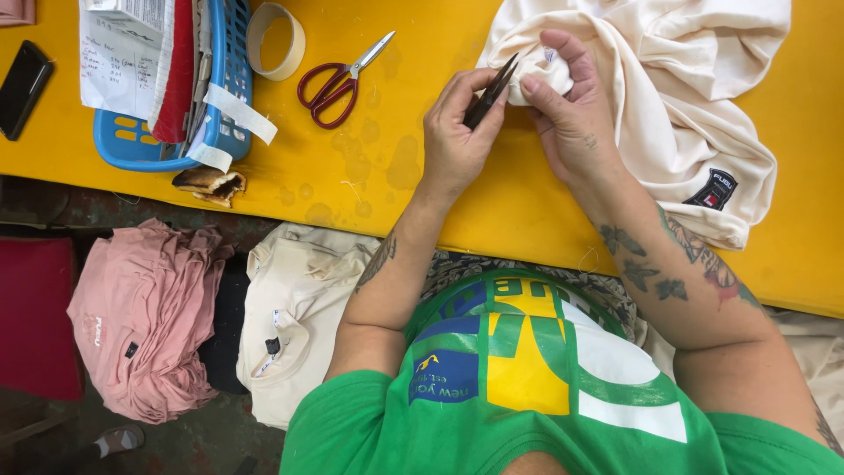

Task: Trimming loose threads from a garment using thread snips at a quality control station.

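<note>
**Cream garment, worked with tweezers, yellow table**

Left hand: fingers closed on dark tweezers, long axis slanting up-right, tips at the pinched fabric. Right hand: fingers closed, bunching a fold of the cream garment, which spreads right of both hands. Nearby, left: red-handled scissors, tape roll, blue basket.

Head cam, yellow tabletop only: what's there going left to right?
Black phone → blue basket → tape roll → red-handled scissors → left hand holding tweezers → right hand pinching cream garment.
</note>
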